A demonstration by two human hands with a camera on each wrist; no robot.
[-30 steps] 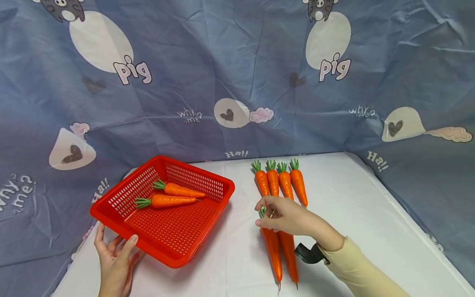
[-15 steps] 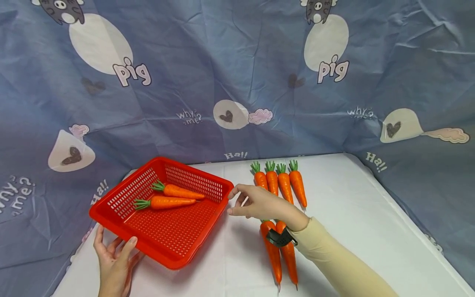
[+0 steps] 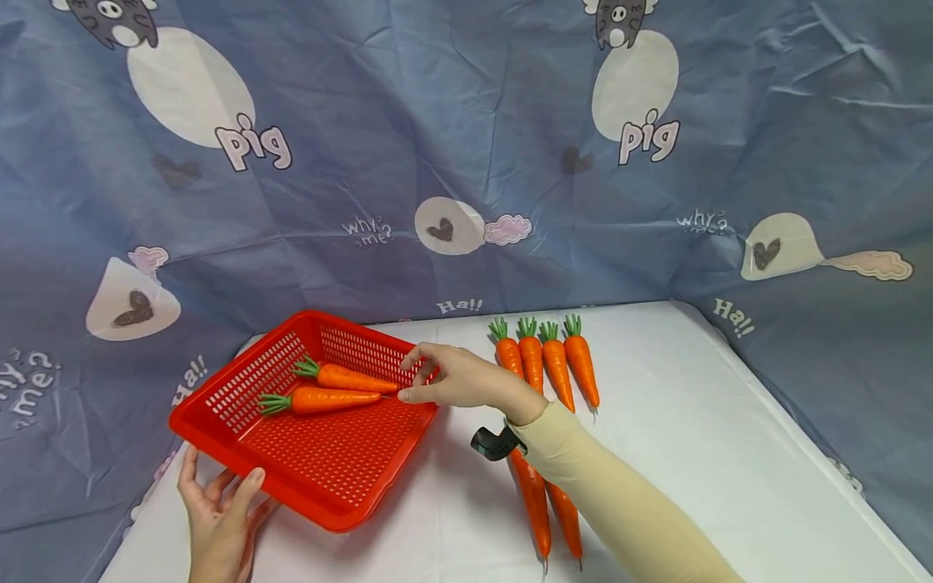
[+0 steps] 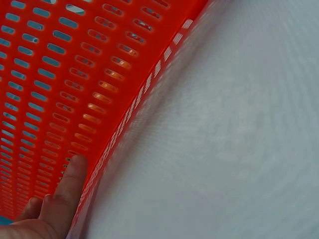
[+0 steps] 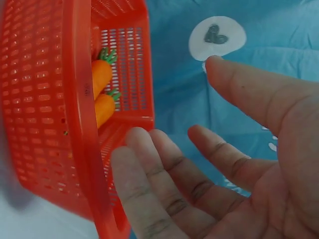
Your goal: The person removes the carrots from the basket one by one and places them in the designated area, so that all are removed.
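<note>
So, two carrots [image 3: 328,399] sideways in basket [image 3: 306,504], tips right; left hand [image 3: 219,522] grips it; right hand [image 3: 457,376] spread above, contact unclear.

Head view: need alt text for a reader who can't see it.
A left hand holds the near left edge of a red basket with two carrots inside, while an empty right hand hovers at its right rim. More carrots lie on the white table, before a blue printed cloth.

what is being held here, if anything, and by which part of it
The left hand holds the red basket by its near side, toward the left corner. The right hand holds nothing.
</note>
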